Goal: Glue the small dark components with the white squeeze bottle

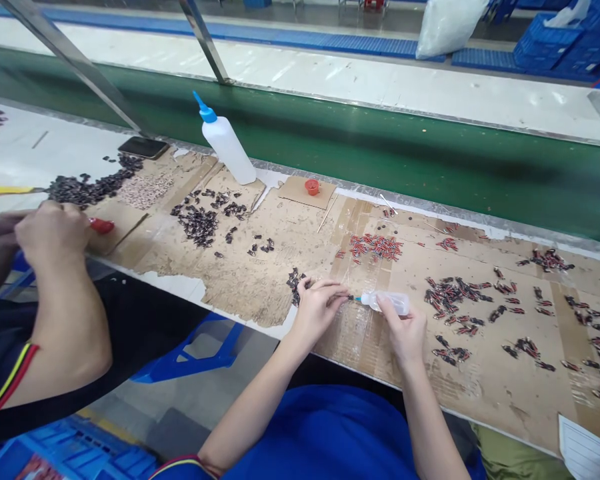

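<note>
My left hand [318, 308] pinches a small dark part [351, 297] between thumb and fingertips. In my right hand [404, 327] lies a small clear squeeze bottle [393, 302] with a thin blue-green tip. The tip points left and meets the dark part or stops right beside it; I cannot tell which. Close behind my left hand is a little pile of dark parts [295, 283]. Beyond the bottle lies a heap of small red parts [377, 247]. To the right of my right hand are many dark-and-red pieces [453, 297] on the cardboard [405, 363].
A co-worker's hands [50, 230] are at the left, near a black heap [93, 187]. A large white bottle [230, 150] with a blue nozzle, a red cap [311, 187] and a phone [143, 147] stand or lie toward the back. A green conveyor belt [380, 153] runs behind.
</note>
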The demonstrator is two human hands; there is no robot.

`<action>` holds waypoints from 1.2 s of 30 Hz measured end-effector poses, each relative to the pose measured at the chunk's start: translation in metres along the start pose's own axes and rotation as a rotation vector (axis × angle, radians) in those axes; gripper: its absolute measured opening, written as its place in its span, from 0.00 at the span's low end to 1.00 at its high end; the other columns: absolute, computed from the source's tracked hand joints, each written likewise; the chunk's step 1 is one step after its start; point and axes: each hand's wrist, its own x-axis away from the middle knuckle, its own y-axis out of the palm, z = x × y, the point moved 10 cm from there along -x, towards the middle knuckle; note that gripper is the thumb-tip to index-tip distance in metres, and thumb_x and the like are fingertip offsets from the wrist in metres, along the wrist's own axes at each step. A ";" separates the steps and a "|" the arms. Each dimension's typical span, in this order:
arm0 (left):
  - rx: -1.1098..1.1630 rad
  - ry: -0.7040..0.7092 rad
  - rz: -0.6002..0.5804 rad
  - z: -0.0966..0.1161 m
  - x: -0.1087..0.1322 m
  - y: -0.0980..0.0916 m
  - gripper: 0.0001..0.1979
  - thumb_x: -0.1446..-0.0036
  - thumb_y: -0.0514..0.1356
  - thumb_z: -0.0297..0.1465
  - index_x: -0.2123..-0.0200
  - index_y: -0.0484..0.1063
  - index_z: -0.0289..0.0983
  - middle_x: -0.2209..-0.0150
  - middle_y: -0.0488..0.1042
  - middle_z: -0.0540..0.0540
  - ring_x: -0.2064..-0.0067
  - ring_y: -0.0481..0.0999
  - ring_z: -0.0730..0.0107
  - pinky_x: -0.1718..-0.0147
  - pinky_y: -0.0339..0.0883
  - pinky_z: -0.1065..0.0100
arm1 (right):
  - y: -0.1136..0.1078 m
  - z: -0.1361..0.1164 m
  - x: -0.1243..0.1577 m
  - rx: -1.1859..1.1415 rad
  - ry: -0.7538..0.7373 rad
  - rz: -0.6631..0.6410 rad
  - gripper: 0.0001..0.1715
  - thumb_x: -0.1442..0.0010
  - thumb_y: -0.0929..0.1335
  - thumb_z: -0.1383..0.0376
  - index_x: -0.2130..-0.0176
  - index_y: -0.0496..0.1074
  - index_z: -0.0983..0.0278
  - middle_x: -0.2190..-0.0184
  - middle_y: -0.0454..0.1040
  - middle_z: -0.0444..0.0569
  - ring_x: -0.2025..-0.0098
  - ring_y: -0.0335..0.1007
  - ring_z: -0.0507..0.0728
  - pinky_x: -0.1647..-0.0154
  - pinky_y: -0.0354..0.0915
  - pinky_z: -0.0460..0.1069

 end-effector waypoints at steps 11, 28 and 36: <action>-0.014 0.010 0.013 0.003 0.000 -0.002 0.06 0.45 0.65 0.26 0.69 0.79 0.44 0.63 0.83 0.49 0.55 0.79 0.60 0.44 0.49 0.47 | -0.008 0.006 0.000 -0.060 0.027 0.058 0.16 0.56 0.74 0.54 0.78 0.75 0.65 0.79 0.75 0.46 0.76 0.68 0.54 0.72 0.65 0.48; -0.022 -0.036 -0.040 0.001 0.000 0.002 0.07 0.43 0.63 0.26 0.67 0.79 0.44 0.61 0.82 0.49 0.53 0.77 0.61 0.42 0.46 0.48 | -0.009 0.003 0.000 0.002 -0.034 0.088 0.18 0.53 0.72 0.52 0.78 0.73 0.65 0.80 0.73 0.46 0.76 0.67 0.54 0.74 0.64 0.48; -0.023 0.007 0.010 -0.007 0.002 -0.008 0.13 0.41 0.58 0.22 0.62 0.79 0.44 0.62 0.81 0.47 0.54 0.73 0.59 0.47 0.56 0.51 | -0.021 -0.008 -0.001 0.371 -0.065 0.077 0.32 0.55 0.71 0.43 0.60 0.73 0.64 0.72 0.76 0.49 0.72 0.70 0.58 0.70 0.64 0.51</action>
